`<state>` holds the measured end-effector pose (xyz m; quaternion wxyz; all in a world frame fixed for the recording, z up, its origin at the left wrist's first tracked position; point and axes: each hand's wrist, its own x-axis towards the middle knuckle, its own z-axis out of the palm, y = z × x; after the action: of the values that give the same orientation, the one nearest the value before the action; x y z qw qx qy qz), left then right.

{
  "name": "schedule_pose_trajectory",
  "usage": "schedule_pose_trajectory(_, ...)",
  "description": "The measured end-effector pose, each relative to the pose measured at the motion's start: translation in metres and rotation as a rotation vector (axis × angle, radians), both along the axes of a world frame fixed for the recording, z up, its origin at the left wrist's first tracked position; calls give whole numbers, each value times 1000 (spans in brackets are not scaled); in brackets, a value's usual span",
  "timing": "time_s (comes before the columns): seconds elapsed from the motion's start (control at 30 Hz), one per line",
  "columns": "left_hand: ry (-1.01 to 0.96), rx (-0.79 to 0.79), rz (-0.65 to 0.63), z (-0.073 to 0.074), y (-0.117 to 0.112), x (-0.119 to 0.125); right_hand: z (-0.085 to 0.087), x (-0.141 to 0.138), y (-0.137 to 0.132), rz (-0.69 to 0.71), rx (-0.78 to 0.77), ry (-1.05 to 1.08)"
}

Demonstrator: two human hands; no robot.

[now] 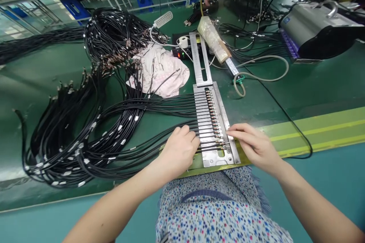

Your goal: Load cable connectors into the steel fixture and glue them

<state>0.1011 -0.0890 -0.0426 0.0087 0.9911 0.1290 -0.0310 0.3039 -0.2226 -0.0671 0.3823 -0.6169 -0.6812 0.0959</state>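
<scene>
At 6 o'clock, the left hand (181,151) presses black cables (148,150), fingers together; the right hand (254,147), fingers also together, touches the steel jig (218,161). Each cable should lie straight.

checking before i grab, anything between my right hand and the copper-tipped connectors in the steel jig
Yes, one thing: the raised steel side rail of the slotted steel jig, along the connector row on that side. Your right hand rests at the rail, with the copper-tipped connectors just beyond it. No loose item shows between them.
</scene>
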Motion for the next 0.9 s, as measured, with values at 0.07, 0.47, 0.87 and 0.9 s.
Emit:
schedule_pose_trajectory(0.07, -3, 21, -1, 2, 0, 1, 3, -1, 0, 25, 4, -26)
schedule_pose_trajectory(0.47, -93, 58, -30, -13, -6, -2, 6, -12, 21, 206, -114, -402)
schedule_pose_trajectory(0.87, -264, 134, -51, -31, -5, -19, 7, -26, 25, 179, -219, -673)
schedule_pose_trajectory(0.9, -235, 128, -58, -30, -5, -19, 7, -26, 25, 173, -220, -669)
